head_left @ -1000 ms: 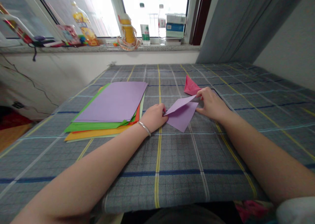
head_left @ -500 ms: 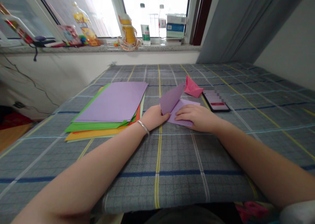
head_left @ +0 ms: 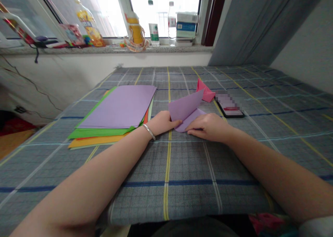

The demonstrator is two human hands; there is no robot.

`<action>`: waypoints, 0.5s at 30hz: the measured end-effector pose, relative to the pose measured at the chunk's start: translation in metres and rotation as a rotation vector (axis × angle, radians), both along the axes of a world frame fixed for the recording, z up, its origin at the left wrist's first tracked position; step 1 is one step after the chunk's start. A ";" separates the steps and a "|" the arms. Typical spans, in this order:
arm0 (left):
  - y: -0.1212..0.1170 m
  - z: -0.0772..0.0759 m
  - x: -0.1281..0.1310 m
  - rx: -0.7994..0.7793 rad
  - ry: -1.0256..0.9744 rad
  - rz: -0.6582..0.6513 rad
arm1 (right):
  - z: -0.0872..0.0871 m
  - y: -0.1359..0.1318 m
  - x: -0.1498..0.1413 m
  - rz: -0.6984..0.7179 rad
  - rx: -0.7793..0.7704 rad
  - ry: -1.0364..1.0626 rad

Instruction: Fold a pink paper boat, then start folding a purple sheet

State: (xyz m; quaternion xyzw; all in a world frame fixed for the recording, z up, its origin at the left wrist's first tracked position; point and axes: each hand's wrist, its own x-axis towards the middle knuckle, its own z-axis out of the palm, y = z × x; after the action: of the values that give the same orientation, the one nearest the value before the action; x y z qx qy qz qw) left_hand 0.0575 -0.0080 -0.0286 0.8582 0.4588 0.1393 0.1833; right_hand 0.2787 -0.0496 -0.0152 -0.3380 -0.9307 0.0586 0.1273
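A folded sheet of purple paper is between my hands, one flap standing up and the other lying low over the cloth. My left hand, with a silver bangle at the wrist, grips its left end, thumb pressed near the crease. From the right, my right hand closes its fingers on the lower flap's near edge. Part of that flap is hidden under the fingers. Just behind the paper sits a folded pink paper shape.
A stack of coloured paper, purple on top, lies left of my hands. A phone rests to the right on the checked cloth. Bottles, a yellow cup and boxes line the windowsill.
The upright purple flap has swung down and to the right, toward the lower flap. My right hand's fingers have drawn in at the near edge. My left hand stays about where it was.
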 end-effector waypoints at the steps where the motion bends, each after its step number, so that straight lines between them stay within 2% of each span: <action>1: 0.000 0.001 -0.001 0.001 0.022 -0.030 | 0.000 0.000 0.000 -0.042 -0.007 0.007; 5: 0.003 0.005 -0.007 -0.052 0.122 -0.123 | -0.001 0.005 0.005 -0.218 -0.053 0.040; 15: 0.001 0.010 -0.007 -0.109 0.175 -0.155 | -0.013 0.024 0.008 -0.417 -0.237 0.248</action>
State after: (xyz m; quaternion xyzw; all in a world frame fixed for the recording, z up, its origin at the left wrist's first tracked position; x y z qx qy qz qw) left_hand 0.0502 -0.0074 -0.0189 0.8888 0.4121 0.0242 0.1993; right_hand 0.2870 -0.0255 -0.0277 -0.5249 -0.8049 0.1809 0.2093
